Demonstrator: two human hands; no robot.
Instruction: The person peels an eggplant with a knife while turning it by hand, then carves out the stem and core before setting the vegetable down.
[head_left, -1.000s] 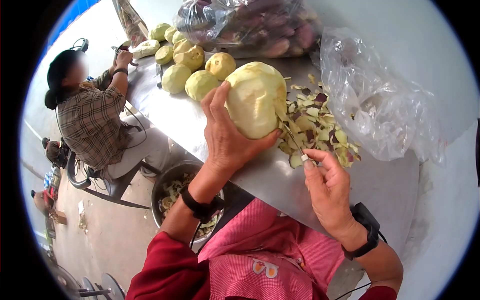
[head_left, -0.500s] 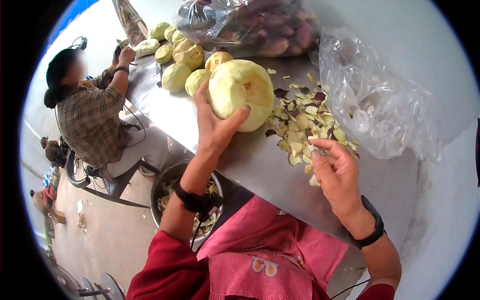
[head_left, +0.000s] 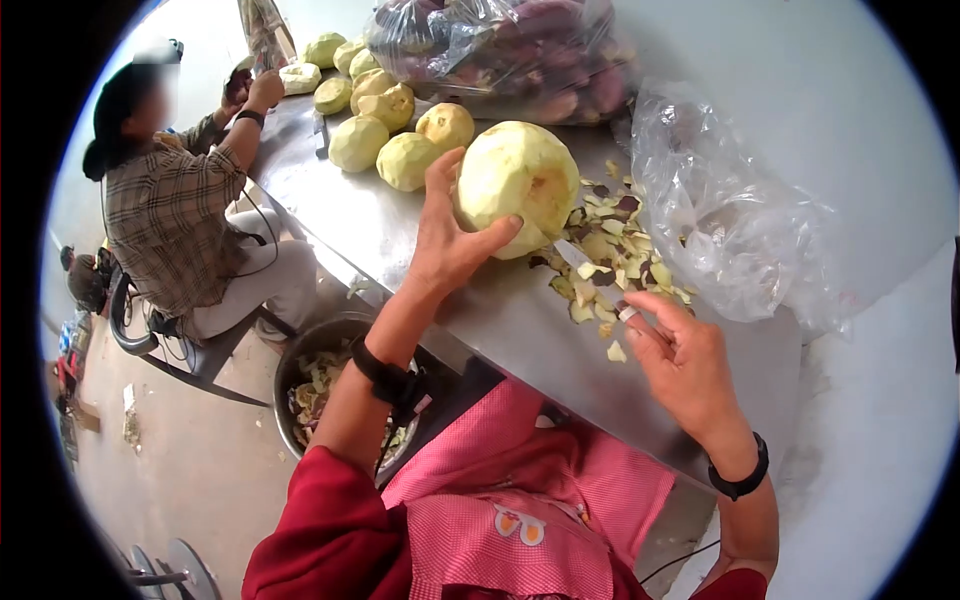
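A large, round, peeled eggplant (head_left: 510, 185), pale green with a brownish hollow facing me, is raised above the metal table. My left hand (head_left: 455, 240) grips it from the left and below, thumb across its lower front. In my right hand (head_left: 685, 365), fingers closed, is a knife (head_left: 572, 254). Its thin blade reaches up-left to the eggplant's lower right edge; the fingers mostly hide the handle. Under the blade and to its right lies a heap of pale and purple peelings (head_left: 610, 240).
Several peeled eggplants (head_left: 408, 162) stand behind on the table (head_left: 500, 310), near a clear bag of purple eggplants (head_left: 540, 60). A crumpled plastic bag (head_left: 740, 210) lies right. Below is a metal basin (head_left: 283, 400) of peelings. A co-worker (head_left: 170, 220) sits left.
My left hand has shifted the eggplant a little to the right and tilted it. The knife blade now shows beside the eggplant, pointing up-left from my right hand.
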